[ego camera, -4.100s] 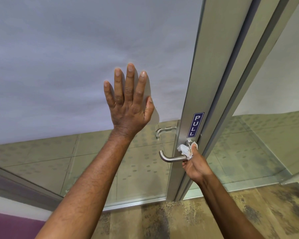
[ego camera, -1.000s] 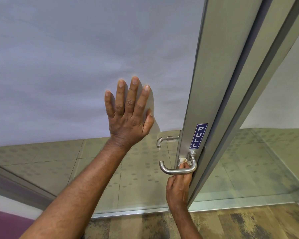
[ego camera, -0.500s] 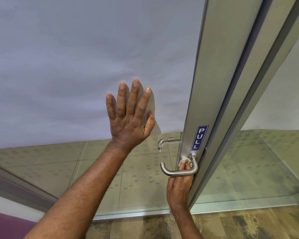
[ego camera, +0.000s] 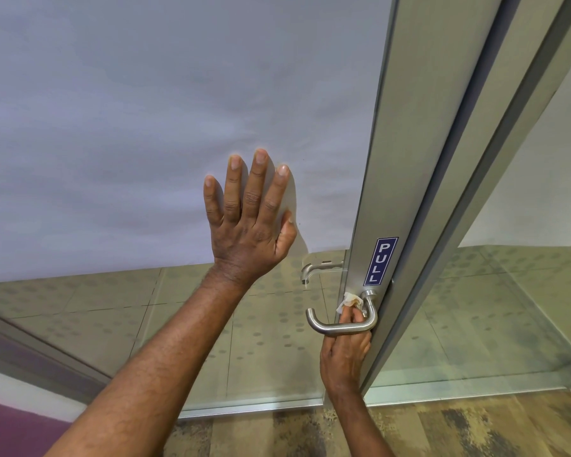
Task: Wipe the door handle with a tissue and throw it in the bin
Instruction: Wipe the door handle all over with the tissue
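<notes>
Still behind door handle [ego camera: 338, 327], tissue [ego camera: 350, 300] barely shifted

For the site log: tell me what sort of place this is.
Probably an office or similar commercial building. The door is frosted glass in a brushed metal frame, with a steel lever handle and a printed PULL sign. Beyond the glass lies dotted floor tile.

left hand [ego camera: 249, 222] flat, fingers spread; right hand [ego camera: 345, 349] pinched closed.
</notes>
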The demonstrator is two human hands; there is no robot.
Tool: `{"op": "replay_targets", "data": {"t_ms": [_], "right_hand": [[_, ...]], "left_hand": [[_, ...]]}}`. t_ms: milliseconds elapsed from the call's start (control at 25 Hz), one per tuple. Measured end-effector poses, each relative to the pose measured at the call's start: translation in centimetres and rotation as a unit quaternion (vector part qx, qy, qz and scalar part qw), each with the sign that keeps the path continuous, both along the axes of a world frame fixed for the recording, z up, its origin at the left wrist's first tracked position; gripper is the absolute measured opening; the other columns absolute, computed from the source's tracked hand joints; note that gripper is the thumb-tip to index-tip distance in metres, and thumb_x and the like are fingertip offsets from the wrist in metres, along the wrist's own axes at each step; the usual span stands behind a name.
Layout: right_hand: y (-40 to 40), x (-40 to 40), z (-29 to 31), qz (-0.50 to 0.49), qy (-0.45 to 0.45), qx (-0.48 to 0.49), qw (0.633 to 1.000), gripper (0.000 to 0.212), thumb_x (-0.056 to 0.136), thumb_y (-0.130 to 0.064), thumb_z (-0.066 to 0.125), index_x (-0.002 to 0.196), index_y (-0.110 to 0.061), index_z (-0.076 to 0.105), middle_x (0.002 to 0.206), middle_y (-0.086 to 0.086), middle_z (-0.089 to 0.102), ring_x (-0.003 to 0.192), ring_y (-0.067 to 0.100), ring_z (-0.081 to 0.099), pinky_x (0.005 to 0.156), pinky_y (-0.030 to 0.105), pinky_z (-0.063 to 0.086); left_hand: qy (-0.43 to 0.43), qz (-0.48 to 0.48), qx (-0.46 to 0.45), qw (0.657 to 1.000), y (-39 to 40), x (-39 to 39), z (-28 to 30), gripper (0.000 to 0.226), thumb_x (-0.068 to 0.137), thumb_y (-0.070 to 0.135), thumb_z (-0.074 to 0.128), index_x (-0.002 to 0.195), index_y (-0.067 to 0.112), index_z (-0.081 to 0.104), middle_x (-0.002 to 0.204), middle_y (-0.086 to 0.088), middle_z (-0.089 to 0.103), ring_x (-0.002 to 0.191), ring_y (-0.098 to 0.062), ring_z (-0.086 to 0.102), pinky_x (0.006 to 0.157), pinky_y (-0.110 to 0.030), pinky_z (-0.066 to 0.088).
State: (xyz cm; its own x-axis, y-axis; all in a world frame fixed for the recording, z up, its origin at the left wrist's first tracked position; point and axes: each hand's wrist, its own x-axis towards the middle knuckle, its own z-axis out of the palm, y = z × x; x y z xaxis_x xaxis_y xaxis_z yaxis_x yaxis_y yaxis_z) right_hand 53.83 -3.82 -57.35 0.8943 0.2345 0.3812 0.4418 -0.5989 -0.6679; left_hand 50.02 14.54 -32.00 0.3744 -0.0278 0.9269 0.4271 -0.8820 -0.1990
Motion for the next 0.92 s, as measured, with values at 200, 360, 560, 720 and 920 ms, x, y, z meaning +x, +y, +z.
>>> {"op": "replay_targets", "data": {"t_ms": [200,360,560,720,920], "right_hand": [[-0.4,-0.9,-1.1,-0.016,0.047,-0.002,0.999,0.057,0.09,-0.002,0.055,0.146,-0.01,0.044,0.128,0.018,0.047,0.104,0.035,0.046,0.09,0.054,0.049],[0.4,0.6,1.8,0.047,-0.013,0.081,0.996,0.044,0.097,-0.009,0.056,0.14,-0.013,0.051,0.132,0.005,0.055,0.12,0.025,0.052,0.103,0.043,0.045],[-0.1,-0.8,0.6,0.055,0.106,0.18,0.976,0.05,0.105,-0.006,0.044,0.153,-0.015,0.035,0.153,-0.013,0.043,0.14,0.011,0.045,0.115,0.014,0.03],[-0.1,-1.1,0.0,0.016,0.115,0.182,0.976,0.045,0.101,0.0,0.045,0.146,0.0,0.047,0.151,0.005,0.036,0.137,0.018,0.047,0.119,0.028,0.034],[-0.9,-1.1,-0.2,-0.034,0.184,0.248,0.951,0.022,0.097,-0.003,0.06,0.103,-0.02,0.073,0.114,-0.004,0.059,0.099,0.008,0.064,0.097,0.036,0.055]], "left_hand": [[-0.001,0.003,0.003,1.0,0.0,0.0,0.1,0.07,0.101,0.039,0.049,0.165,0.021,0.024,0.173,-0.009,0.013,0.165,-0.026,-0.011,0.132,-0.055,-0.003],[-0.004,-0.002,0.004,1.0,0.0,-0.1,0.1,0.073,0.1,0.039,0.051,0.165,0.021,0.023,0.178,-0.006,0.006,0.165,-0.026,-0.01,0.132,-0.055,-0.003],[-0.003,-0.003,0.008,1.0,0.1,0.0,0.0,0.078,0.1,0.039,0.052,0.168,0.021,0.017,0.177,-0.002,-0.007,0.165,-0.027,-0.009,0.132,-0.055,-0.003],[-0.001,-0.007,0.008,1.0,0.0,0.0,0.0,0.078,0.1,0.04,0.052,0.168,0.021,0.017,0.177,-0.002,-0.008,0.165,-0.027,-0.01,0.132,-0.055,-0.003],[-0.001,-0.004,0.004,1.0,0.1,-0.1,0.1,0.073,0.101,0.039,0.051,0.166,0.02,0.023,0.177,-0.001,-0.008,0.165,-0.027,-0.01,0.132,-0.055,-0.003]]}}
